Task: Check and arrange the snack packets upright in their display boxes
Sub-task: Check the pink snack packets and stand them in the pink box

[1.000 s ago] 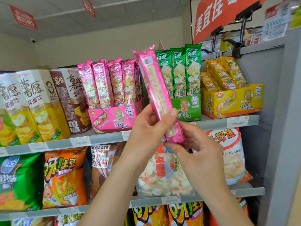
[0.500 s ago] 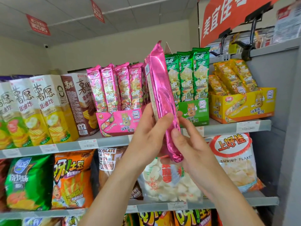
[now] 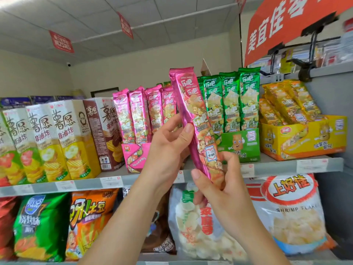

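The left hand (image 3: pixel 168 150) pinches the pink packet (image 3: pixel 193 111) about halfway up, thumb across its front edge and fingers curled behind. The right hand (image 3: pixel 219 188) grips the bottom end, thumb on one side and fingers wrapped round the other. Both hands are closed on the one packet. It hangs in the air just right of the pink box (image 3: pixel 133 157) and in front of it, printed face toward us, its top leaning a little toward that box.

Four packets (image 3: pixel 141 111) stand upright in the pink box, though its right end is hidden behind the hand. Right of the pink box sits a green box (image 3: pixel 240 144), stocked upright, and further right a yellow box (image 3: pixel 305 138) where the stock leans back.

The packet looks long and light. Its foil is shiny and probably slippery, and I'd guess the crisps inside would crack under a squeeze. Better to hold it loosely by the side edges or the flat end seals, and slide it in bottom first
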Demonstrator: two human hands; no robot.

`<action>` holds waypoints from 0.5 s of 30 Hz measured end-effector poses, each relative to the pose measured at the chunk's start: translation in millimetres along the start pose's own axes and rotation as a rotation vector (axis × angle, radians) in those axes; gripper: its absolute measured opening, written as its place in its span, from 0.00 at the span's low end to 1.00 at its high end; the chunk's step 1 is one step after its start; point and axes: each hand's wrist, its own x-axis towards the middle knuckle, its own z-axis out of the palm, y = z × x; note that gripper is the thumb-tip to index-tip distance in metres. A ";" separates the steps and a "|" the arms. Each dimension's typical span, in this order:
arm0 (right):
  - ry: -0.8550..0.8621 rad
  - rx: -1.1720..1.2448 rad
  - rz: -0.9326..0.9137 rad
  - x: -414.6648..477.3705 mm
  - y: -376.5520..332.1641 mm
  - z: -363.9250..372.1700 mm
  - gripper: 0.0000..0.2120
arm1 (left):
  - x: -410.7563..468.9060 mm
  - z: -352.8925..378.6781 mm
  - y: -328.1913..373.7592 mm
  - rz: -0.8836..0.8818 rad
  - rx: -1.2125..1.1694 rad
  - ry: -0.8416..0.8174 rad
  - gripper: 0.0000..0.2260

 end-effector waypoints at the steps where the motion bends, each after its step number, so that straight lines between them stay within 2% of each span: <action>1: -0.024 0.014 0.006 3.6 1.6 2.5 0.25 | 4.3 -2.8 1.2 -0.013 -0.015 -0.009 0.20; 8: -0.164 -0.089 -0.037 34.3 2.9 10.8 0.20 | 35.8 -27.8 10.6 -0.066 -0.018 -0.105 0.14; 10: -0.167 -0.082 -0.043 45.1 -6.4 14.3 0.14 | 45.1 -35.6 13.5 -0.042 -0.016 -0.147 0.11; 14: -0.108 -0.071 -0.111 67.2 -17.7 21.2 0.11 | 62.2 -44.1 20.8 -0.021 0.017 -0.247 0.10; 15: -0.085 -0.097 -0.129 72.5 -21.0 24.0 0.14 | 66.5 -44.3 22.7 -0.013 0.051 -0.272 0.10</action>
